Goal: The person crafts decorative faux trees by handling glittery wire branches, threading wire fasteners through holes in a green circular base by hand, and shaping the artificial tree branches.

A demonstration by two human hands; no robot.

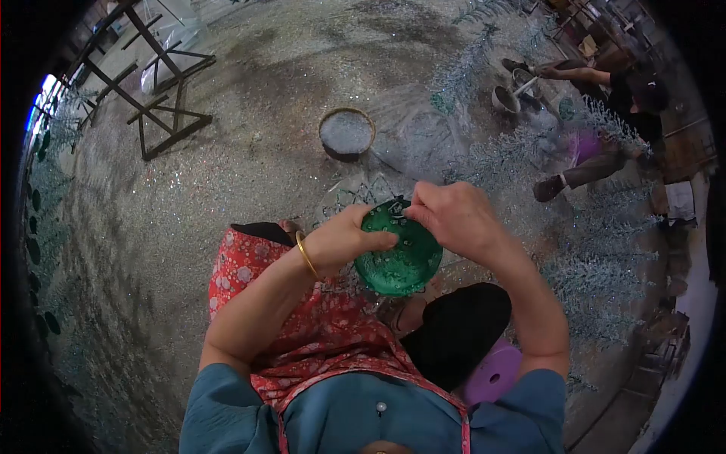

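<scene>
A round, shiny green plastic disc [401, 265] with small bumps or drops on its face is held above my lap. My left hand [344, 238], with a gold bangle at the wrist, grips its upper left side, the thumb lying across the face. My right hand [457, 216] is closed in a pinch at the upper right rim. Close to those fingertips sits a small dark, glinting piece [395, 209], too small to name. Whether the right fingers hold that piece or only the rim, I cannot tell. Clear pointed pieces [359, 193] show just beyond the disc.
A round tub of pale glitter [346, 132] stands ahead on the glitter-strewn floor, beside a spread pile [431, 136]. Frosted branches [597, 280] line the right side. Another person [631, 98] works at upper right near a white pot [505, 99]. Metal stands [162, 110] occupy the upper left.
</scene>
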